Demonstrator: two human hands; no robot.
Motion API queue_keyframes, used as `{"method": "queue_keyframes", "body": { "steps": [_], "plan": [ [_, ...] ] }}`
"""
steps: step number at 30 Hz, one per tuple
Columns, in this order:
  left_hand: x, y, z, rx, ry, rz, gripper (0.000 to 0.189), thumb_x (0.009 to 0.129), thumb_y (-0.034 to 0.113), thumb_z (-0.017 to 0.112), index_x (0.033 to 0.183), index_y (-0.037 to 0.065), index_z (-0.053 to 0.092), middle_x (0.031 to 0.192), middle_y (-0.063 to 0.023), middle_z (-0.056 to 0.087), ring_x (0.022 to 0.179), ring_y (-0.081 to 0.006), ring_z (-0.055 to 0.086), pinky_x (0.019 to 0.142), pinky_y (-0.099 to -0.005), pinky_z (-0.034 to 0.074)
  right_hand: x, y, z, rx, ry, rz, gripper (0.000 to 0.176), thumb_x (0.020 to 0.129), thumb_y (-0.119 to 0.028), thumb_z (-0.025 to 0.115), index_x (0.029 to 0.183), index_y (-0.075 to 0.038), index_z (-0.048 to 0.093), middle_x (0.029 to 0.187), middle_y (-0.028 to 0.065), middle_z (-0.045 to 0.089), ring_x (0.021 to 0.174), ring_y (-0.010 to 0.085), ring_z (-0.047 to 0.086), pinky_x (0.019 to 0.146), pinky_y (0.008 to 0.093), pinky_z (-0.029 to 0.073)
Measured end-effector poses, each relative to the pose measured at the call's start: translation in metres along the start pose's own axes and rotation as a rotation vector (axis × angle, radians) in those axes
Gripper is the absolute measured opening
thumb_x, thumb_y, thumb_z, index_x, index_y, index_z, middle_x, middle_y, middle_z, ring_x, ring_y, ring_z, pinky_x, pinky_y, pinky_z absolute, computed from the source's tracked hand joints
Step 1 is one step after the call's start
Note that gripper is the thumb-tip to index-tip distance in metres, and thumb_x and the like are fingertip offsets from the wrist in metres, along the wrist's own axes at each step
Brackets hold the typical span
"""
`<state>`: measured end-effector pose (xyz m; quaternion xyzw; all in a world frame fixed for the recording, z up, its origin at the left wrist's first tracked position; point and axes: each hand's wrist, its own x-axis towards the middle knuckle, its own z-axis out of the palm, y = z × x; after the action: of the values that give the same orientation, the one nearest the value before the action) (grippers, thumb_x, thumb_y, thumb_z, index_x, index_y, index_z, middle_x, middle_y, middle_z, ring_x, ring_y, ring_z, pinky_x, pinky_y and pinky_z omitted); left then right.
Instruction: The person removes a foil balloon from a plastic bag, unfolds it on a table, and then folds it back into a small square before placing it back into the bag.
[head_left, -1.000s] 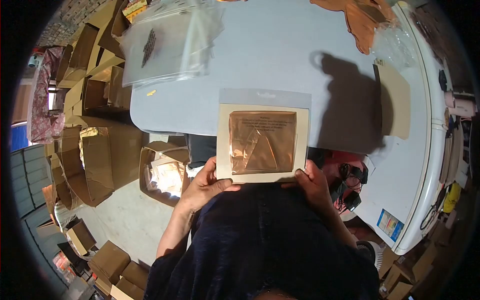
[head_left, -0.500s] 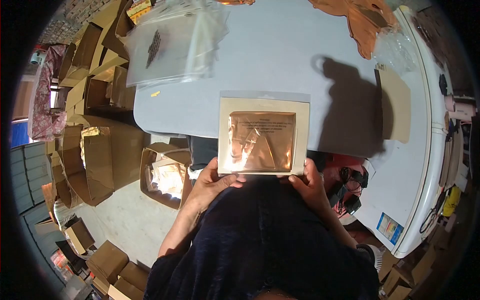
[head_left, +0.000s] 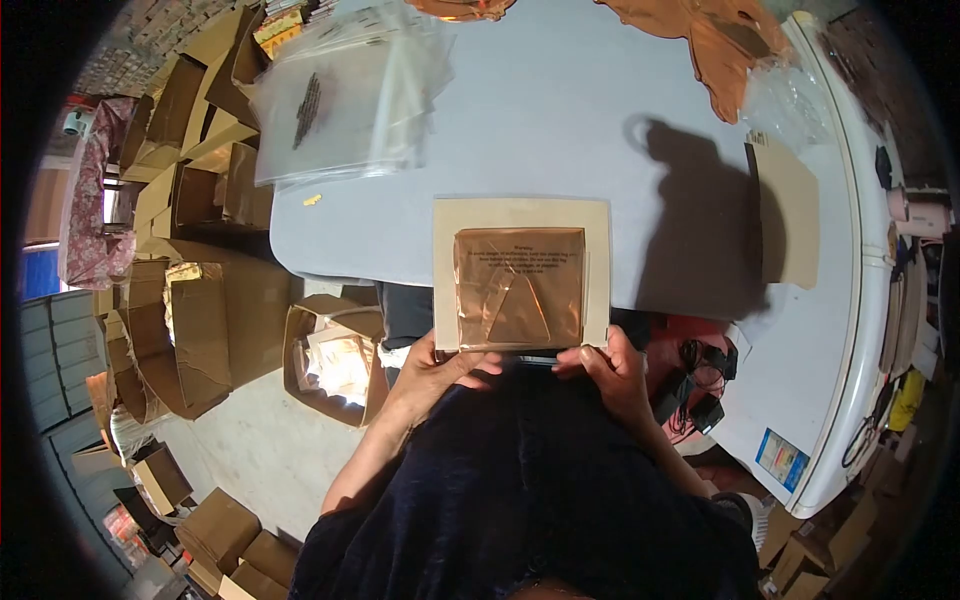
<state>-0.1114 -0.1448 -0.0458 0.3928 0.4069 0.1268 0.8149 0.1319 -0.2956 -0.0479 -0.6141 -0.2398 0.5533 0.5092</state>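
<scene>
Between my two hands is a flat package (head_left: 450, 215): a beige card in a clear plastic bag, with a shiny copper-coloured film packet (head_left: 520, 290) at its middle and dark warning print showing over it. My left hand (head_left: 432, 380) grips the lower left corner, thumb on the near side. The lower right corner is pinched by my right hand (head_left: 612, 372). Both hands are closed on the package, which is close to my body at the table's near edge. Fingers behind it are partly hidden.
On the grey-topped table (head_left: 540, 120) lie a stack of clear printed bags (head_left: 345, 110), copper-coloured film (head_left: 720, 50) and a cardboard sheet (head_left: 785, 215). An open carton (head_left: 335, 355) stands on the floor at left, near several larger boxes (head_left: 205, 330).
The package has tilted slightly and shifted a little left, with its top edge lower. Glare on the copper film has faded and the print reads more clearly. Both hands keep their hold.
</scene>
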Motion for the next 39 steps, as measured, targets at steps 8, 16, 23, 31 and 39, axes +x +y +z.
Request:
{"method": "queue_keyframes", "body": {
  "steps": [8, 16, 23, 31, 39],
  "plan": [
    [0.015, -0.013, 0.000, -0.072, 0.021, 0.131, 0.022, 0.105, 0.010, 0.062, 0.118, -0.006, 0.068, 0.102, -0.0200, 0.076, 0.086, -0.0276, 0.077, 0.066, -0.0343, 0.066, 0.008, 0.001, 0.006, -0.017, 0.102, -0.059, 0.016, 0.107, -0.012, 0.053, 0.113, 0.003, 0.055, 0.080, 0.0135, 0.071, 0.071, 0.0177, 0.071, 0.067, 0.0307, 0.057],
    [0.032, 0.044, 0.024, 0.037, -0.049, 0.143, 0.031, 0.106, 0.018, 0.063, 0.125, -0.007, 0.063, 0.102, -0.0226, 0.074, 0.088, -0.0281, 0.077, 0.064, -0.0337, 0.065, 0.034, -0.046, 0.006, -0.117, 0.264, -0.103, 0.025, 0.107, -0.013, 0.055, 0.123, 0.005, 0.051, 0.072, 0.0136, 0.067, 0.056, 0.0157, 0.065, 0.050, 0.0272, 0.052],
    [0.016, 0.088, 0.021, 0.403, 0.147, 0.063, 0.074, 0.101, 0.021, 0.071, 0.158, -0.004, 0.030, 0.086, -0.0152, 0.074, 0.067, -0.0187, 0.071, 0.055, -0.0292, 0.057, 0.040, -0.061, -0.018, -0.607, 0.526, -0.507, 0.052, 0.100, -0.007, 0.065, 0.147, 0.001, 0.045, 0.071, 0.0117, 0.066, 0.053, 0.0179, 0.062, 0.050, 0.0335, 0.050],
    [0.022, 0.076, 0.026, 1.328, 0.406, 0.904, 0.048, 0.084, 0.015, 0.084, 0.130, 0.009, 0.071, 0.106, -0.0120, 0.071, 0.091, -0.0251, 0.068, 0.077, -0.0389, 0.053, 0.033, -0.016, -0.009, -1.237, 0.494, -1.118, 0.035, 0.076, -0.004, 0.079, 0.111, -0.007, 0.076, 0.104, 0.0047, 0.067, 0.091, 0.0234, 0.063, 0.079, 0.0377, 0.050],
    [0.099, 0.086, 0.060, 1.551, -0.026, 1.254, 0.049, 0.084, 0.025, 0.081, 0.130, 0.013, 0.071, 0.141, -0.0112, 0.059, 0.133, -0.0339, 0.053, 0.104, -0.0457, 0.047, 0.040, -0.030, 0.005, -1.243, 0.436, -1.028, 0.040, 0.078, -0.012, 0.081, 0.115, -0.001, 0.072, 0.116, 0.0095, 0.066, 0.114, 0.0274, 0.058, 0.096, 0.0453, 0.042]
  ]
}}
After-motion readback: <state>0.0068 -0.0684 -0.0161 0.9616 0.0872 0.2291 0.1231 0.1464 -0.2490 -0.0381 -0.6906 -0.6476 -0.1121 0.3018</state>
